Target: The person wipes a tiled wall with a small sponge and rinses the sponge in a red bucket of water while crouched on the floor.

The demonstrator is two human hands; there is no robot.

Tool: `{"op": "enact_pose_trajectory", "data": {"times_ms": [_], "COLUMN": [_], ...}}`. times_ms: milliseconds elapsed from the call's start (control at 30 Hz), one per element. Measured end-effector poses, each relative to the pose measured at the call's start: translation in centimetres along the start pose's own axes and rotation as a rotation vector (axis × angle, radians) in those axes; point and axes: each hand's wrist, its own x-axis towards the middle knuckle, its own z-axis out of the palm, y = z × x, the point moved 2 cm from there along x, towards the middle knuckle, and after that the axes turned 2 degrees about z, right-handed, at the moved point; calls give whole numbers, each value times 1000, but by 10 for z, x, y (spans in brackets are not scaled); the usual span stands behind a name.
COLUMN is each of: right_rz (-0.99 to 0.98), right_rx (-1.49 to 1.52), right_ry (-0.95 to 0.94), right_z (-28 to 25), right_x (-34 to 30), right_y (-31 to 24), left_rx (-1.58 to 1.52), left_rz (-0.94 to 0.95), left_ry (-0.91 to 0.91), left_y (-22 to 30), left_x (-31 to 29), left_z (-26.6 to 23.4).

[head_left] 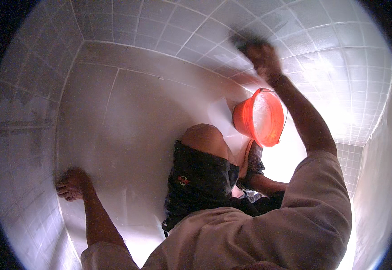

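My right hand (264,58) is raised to the grey tiled wall (196,31), its fingers blurred by motion. A dark blurred patch lies at the fingertips, against the tiles; whether it is a sponge, a cloth or partly shadow I cannot make out. Low on the left, my left hand (73,184) rests on the floor (115,157) beside the foot of the left wall, fingers bent a little and nothing seen in them. Below my right forearm stands an orange bucket (245,119) with a wire handle and something whitish inside.
Tiled walls close in on the left (20,157) and ahead, their joints whitish. My bent knee (205,139) and dark shorts (200,180) are between my arms, near the bucket. A pale plain wall (376,193) rises on the right. Strong light washes out the floor behind the bucket.
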Motion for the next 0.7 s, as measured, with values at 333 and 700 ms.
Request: {"op": "enact_pose_trajectory", "data": {"times_ms": [333,700], "right_rz": [-13,-70], "right_rx": [29,268], "right_ry": [172,-207], "right_z": [-44,48], "right_x": [20,-38], "right_y": [-19,-43], "left_rx": [-29,87], "left_rz": [21,-18], "left_ry": [39,13], "left_y": [-7,3], "left_x": [-5,4], "left_z": [-4,-8]}}
